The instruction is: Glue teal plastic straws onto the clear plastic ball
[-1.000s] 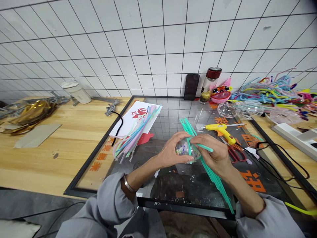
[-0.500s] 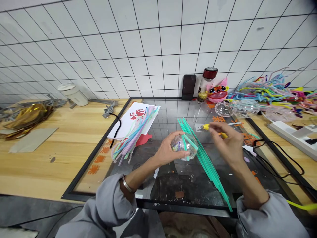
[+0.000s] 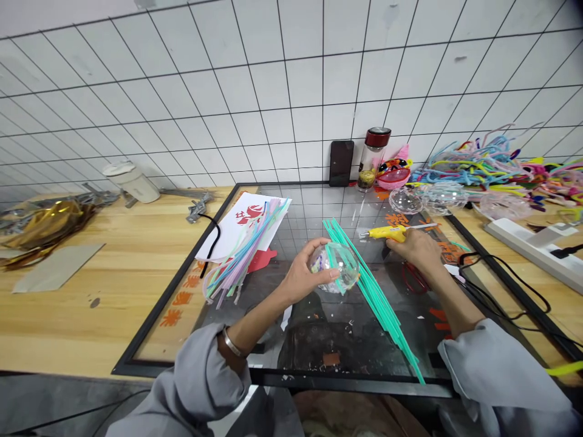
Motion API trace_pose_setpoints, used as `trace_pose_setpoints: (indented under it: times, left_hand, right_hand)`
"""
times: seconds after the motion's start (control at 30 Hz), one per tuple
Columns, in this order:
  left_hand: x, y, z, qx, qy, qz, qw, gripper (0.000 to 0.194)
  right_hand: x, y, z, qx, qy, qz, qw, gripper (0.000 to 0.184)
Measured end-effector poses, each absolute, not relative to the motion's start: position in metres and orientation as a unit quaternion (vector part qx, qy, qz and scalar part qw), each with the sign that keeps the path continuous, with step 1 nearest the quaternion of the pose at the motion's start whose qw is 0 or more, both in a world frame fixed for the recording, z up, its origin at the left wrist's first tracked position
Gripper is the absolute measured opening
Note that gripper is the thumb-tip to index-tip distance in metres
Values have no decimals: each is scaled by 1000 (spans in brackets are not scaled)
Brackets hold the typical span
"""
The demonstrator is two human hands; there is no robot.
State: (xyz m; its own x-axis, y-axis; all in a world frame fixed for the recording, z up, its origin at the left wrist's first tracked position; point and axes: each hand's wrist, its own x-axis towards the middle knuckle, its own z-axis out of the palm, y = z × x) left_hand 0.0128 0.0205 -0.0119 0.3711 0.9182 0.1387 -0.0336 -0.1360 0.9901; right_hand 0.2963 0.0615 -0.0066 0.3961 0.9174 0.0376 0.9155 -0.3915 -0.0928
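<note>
My left hand (image 3: 306, 270) is closed around a clear plastic ball (image 3: 347, 267) that carries green strips and some colourful bits inside or behind its wall. The ball is held above the glass tabletop. To the right, my right hand (image 3: 418, 250) has its fingers wrapped round the rear of a yellow glue gun (image 3: 387, 233), whose nozzle points left; a white glue stick (image 3: 428, 226) pokes out behind. Between the hands lies a bundle of green pipe cleaners (image 3: 376, 300), running slantwise toward the front edge and partly behind the ball.
Pastel pipe cleaners (image 3: 241, 255) rest on white paper (image 3: 223, 227) at left. A phone (image 3: 341, 162) and a glass bottle (image 3: 373, 158) stand by the wall. Clear balls (image 3: 405, 200), a colourful pipe-cleaner heap (image 3: 473, 161), a power strip (image 3: 537, 249) and black cables (image 3: 505, 267) occupy the right.
My right hand has moved from hovering loosely by the glue gun to gripping it. My left hand still holds the ball, which has turned slightly. The camera view has shifted a little.
</note>
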Motion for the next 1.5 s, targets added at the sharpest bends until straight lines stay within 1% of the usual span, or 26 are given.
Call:
trace_pose_setpoints:
  times: [0.07,0.13,0.23,0.33,0.43,0.5,0.57,0.8,1.1,1.5]
  left_hand:
    - [12,20,-13,619,366,430,546,64]
    - [12,20,-13,617,365,434,545,64]
    - [12,20,-13,612,361,438,550,62]
    - [13,20,-11,612,363,436,550,60]
    - [13,19,-10,612,370,433,549,61]
    - [14,19,-10,610,372,433,549,61]
    - [14,19,-10,608,372,436,550,61]
    - [14,17,-10,604,374,430,557,61]
    - [14,17,-10,612,379,422,551,63]
    - [15,16,-7,619,390,415,540,64]
  right_hand:
    - [299,60,-1,-832,-551,16,57,47]
    - [301,57,6,-827,-555,16,92,47]
    - [301,49,15,-811,-542,-12,219,44]
    - [292,38,21,-741,-571,-70,346,39]
    - [277,24,26,-654,-620,-113,417,30]
    - [266,15,29,-632,-635,-129,426,23]
    - [258,9,29,-619,-643,-138,429,20]
    - [253,4,28,-595,-676,-131,415,27]
    - [251,-2,32,-608,-697,-92,369,17]
    - [251,-3,33,-581,-713,-91,382,17]
